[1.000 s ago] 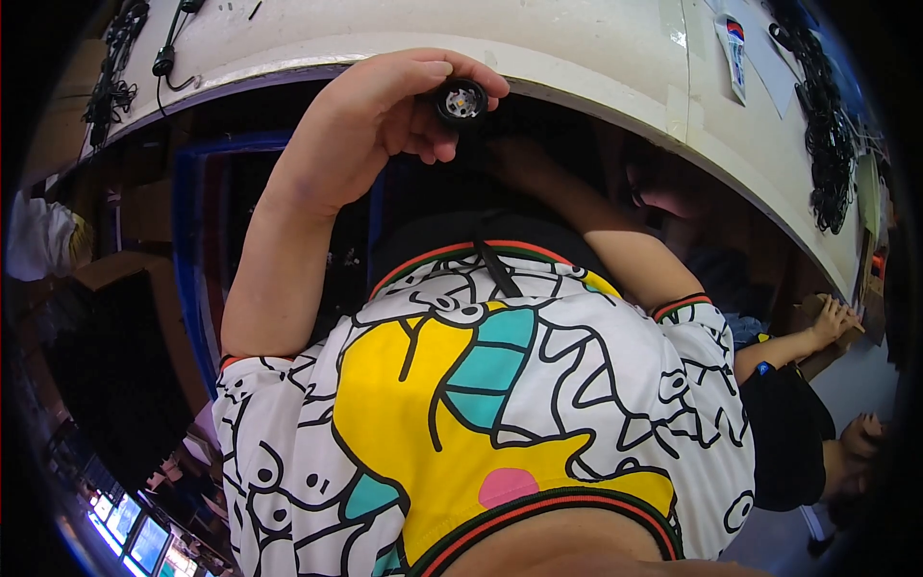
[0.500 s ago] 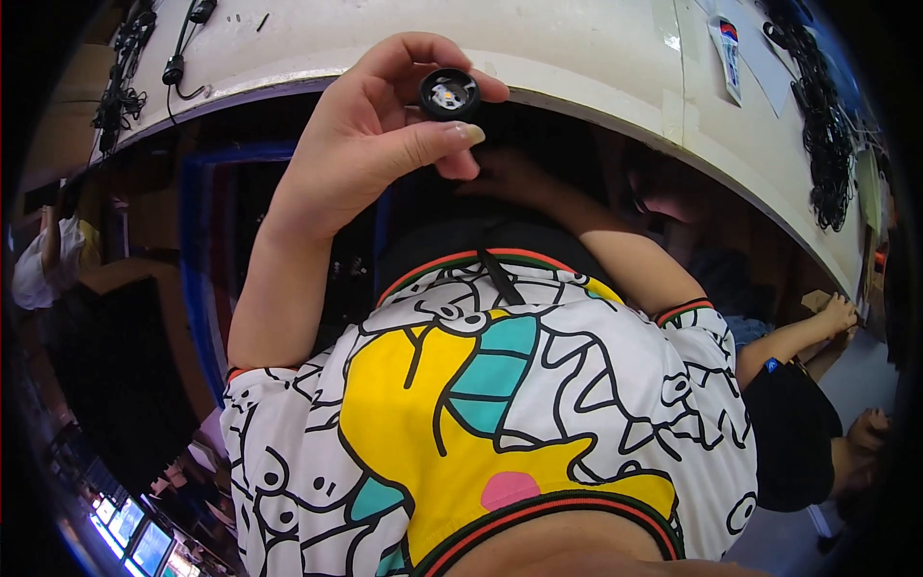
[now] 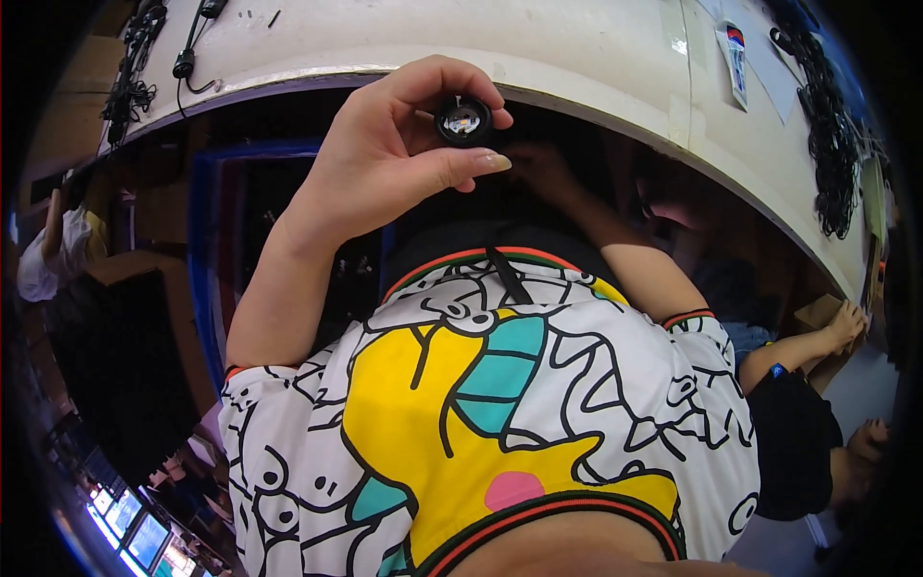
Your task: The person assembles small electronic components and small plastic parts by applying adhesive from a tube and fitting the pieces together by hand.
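Between the thumb and fingers of my left hand (image 3: 385, 154) is a small round black LED lamp head (image 3: 462, 123) with a clear lens. Its lens faces up at me, and a small yellowish chip shows inside. The hand holds it just off the near edge of the white table. My right hand (image 3: 540, 171) is low, in the shadow below the table edge, to the right of the lamp head. Its fingers are too dark to make out, and whether anything is in them is hidden.
On the white table (image 3: 596, 58) lie black cables (image 3: 185, 62) at the left, a white tube (image 3: 734, 62) at the right, and a bundle of black cords (image 3: 829, 144) beyond it. A blue-edged frame (image 3: 207, 212) stands below left. A co-worker's hands (image 3: 846, 325) are at far right.
My left hand has shifted slightly down and right with the lamp head, whose lens has turned a little. My right hand has moved a little to the right.
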{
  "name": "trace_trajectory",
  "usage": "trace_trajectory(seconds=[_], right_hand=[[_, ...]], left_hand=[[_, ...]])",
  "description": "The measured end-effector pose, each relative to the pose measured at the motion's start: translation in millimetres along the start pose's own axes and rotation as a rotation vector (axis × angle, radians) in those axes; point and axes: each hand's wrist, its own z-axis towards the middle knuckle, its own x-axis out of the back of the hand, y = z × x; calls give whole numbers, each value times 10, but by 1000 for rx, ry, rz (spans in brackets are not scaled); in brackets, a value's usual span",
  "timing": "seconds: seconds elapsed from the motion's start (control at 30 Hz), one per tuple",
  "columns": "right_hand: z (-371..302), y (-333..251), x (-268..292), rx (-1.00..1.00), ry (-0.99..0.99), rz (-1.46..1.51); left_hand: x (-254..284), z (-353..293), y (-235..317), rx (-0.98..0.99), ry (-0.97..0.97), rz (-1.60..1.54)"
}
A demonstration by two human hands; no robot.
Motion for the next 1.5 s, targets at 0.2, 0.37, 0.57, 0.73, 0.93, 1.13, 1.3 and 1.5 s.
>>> trace_trajectory(seconds=[0.2,0.37,0.57,0.73,0.93,1.13,1.3,1.5], right_hand=[[-3,26,-41,-8,-54,101],[5,24,-30,-43,-85,167],[23,74,-37,22,-32,146],[38,175,16,-27,-25,65],[67,295,30,-6,16,48],[48,255,22,-30,14,95],[52,242,31,6,-11,59],[65,277,24,-7,-15,87]], left_hand=[[-11,34,52,55,-44,45],[52,-2,37,64,-94,35],[28,7,25,115,5,157],[45,-3,-3,175,-59,-53],[66,17,-15,310,-40,-243],[48,30,-33,358,-46,-204],[61,39,-56,360,-47,-204],[58,47,-67,383,-42,-190]])
